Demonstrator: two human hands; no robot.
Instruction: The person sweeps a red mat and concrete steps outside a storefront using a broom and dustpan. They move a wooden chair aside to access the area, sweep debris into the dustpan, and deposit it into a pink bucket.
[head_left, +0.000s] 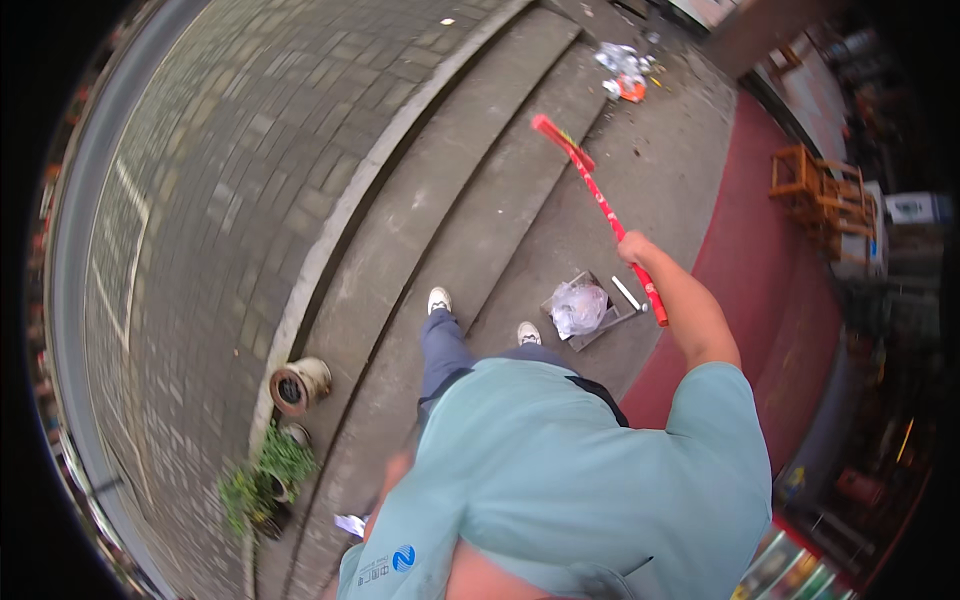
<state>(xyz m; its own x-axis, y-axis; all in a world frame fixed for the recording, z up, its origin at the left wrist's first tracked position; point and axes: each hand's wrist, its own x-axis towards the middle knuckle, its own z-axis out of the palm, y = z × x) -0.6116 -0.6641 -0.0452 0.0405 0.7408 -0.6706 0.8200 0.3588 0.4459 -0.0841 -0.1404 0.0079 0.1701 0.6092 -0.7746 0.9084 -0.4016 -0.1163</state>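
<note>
My right hand (pixel 634 247) is closed around the patterned red handle of a broom (pixel 607 208). The broom reaches out ahead of me, its red head with some yellow-green bristles over the steps. At my left side, part of my left hand (pixel 397 468) shows against my shirt; it is smeared and its fingers cannot be made out. A crumpled clear plastic bag (pixel 579 306) sits in a grey dustpan (pixel 588 338) on the ground, below my right forearm and near my right shoe. Beside the dustpan lies a white stick-like piece (pixel 626 293).
Concrete steps (pixel 455 215) drop leftward to grey paving (pixel 250 150). Plastic litter (pixel 625 70) with an orange piece lies ahead. A round pot (pixel 300 385) and green plants (pixel 285 458) stand at lower left. Wooden chairs (pixel 822 192) stand right, beyond red flooring (pixel 745 250).
</note>
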